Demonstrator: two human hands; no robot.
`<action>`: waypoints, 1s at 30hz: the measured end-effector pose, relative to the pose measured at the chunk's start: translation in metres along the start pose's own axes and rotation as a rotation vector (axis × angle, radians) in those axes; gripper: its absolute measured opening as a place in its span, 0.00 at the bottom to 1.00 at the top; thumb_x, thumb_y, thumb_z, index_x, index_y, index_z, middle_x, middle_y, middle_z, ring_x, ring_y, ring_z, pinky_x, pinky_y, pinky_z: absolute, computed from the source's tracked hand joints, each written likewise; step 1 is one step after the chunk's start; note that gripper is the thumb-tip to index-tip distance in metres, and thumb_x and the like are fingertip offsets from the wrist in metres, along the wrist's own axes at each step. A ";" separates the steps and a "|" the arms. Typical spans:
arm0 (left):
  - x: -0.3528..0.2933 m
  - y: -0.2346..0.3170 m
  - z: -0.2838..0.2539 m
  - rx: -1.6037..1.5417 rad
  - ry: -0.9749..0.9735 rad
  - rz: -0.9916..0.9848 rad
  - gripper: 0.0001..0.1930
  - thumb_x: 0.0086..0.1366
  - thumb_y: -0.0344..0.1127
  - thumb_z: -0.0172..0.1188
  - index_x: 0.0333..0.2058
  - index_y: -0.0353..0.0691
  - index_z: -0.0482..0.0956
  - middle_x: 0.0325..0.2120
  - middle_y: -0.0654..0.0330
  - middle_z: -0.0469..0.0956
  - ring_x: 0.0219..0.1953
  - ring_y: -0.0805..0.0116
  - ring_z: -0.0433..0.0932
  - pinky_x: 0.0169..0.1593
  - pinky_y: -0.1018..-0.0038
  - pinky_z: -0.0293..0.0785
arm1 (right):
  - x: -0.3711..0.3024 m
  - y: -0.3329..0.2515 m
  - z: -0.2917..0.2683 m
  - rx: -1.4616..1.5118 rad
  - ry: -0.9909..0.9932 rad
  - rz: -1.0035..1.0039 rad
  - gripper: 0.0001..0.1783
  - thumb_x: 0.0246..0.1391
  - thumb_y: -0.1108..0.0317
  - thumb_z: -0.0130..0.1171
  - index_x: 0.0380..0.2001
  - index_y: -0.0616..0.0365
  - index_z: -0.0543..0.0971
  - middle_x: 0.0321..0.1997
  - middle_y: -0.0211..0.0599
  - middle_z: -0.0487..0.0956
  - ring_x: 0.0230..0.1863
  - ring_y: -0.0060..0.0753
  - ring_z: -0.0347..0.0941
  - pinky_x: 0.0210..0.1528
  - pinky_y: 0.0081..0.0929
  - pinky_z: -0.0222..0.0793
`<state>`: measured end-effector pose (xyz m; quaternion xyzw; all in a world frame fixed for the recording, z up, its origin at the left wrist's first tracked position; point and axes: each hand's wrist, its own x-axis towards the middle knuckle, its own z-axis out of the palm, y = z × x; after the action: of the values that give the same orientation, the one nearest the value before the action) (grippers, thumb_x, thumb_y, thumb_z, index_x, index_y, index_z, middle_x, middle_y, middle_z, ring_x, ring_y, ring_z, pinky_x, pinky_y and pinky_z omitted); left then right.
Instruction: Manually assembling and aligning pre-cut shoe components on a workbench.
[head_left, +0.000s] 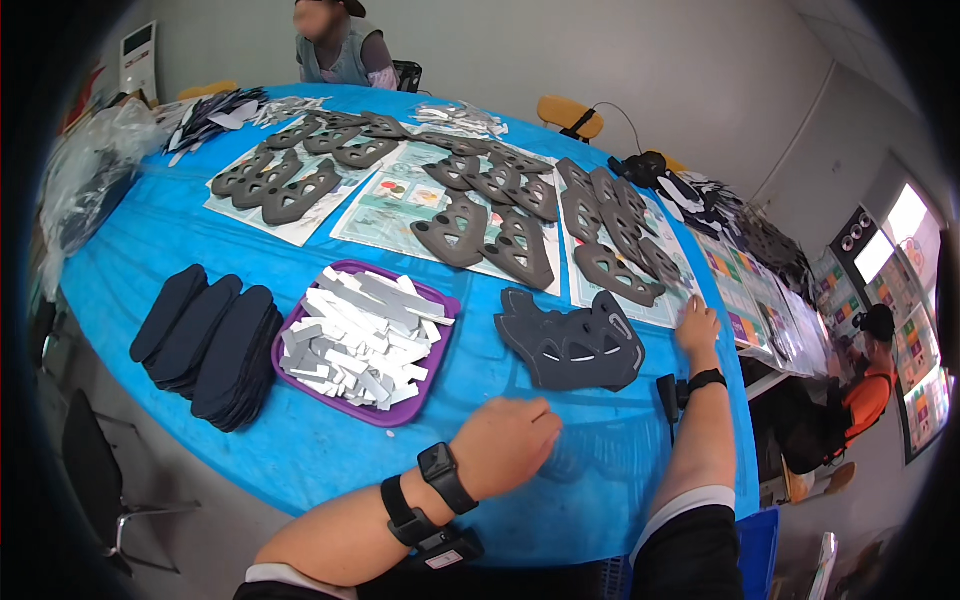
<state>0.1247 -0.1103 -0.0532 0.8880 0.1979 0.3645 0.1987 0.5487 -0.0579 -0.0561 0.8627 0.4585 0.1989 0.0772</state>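
Observation:
My left hand [507,447] is just above the blue cloth, fingers curled in and closed, with nothing showing in them. In front of it lies a dark foam panel [565,345] with cut-out slots and a notched edge. My right hand [697,325] reaches further forward, fingers spread, at the edge of a paper sheet [670,308] by the table's right side. Several grey-brown moulded pieces with openings [615,275] lie on that sheet, close to my right hand. Left of my left hand is a purple tray [432,392] heaped with white and grey strips [360,335].
Stacked dark oval pads [210,345] lie left of the tray. More moulded pieces [455,228] cover sheets further back. A clear plastic bag [90,190] stands at the far left. One person [345,50] is behind the table, another [870,375] at the right. A blue crate [757,550] is below right.

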 end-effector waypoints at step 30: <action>0.007 -0.016 -0.001 0.009 0.015 -0.080 0.04 0.56 0.34 0.56 0.28 0.41 0.76 0.26 0.58 0.74 0.26 0.59 0.74 0.29 0.69 0.69 | -0.254 0.106 -0.040 2.081 0.410 0.202 0.08 0.50 0.81 0.52 0.31 0.57 0.68 0.32 0.30 0.70 0.35 0.19 0.65 0.41 0.16 0.61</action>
<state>0.1246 -0.0931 -0.0566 0.8776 0.2362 0.3620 0.2076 0.4858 -0.3290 -0.0552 0.4883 0.3334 -0.1440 -0.7935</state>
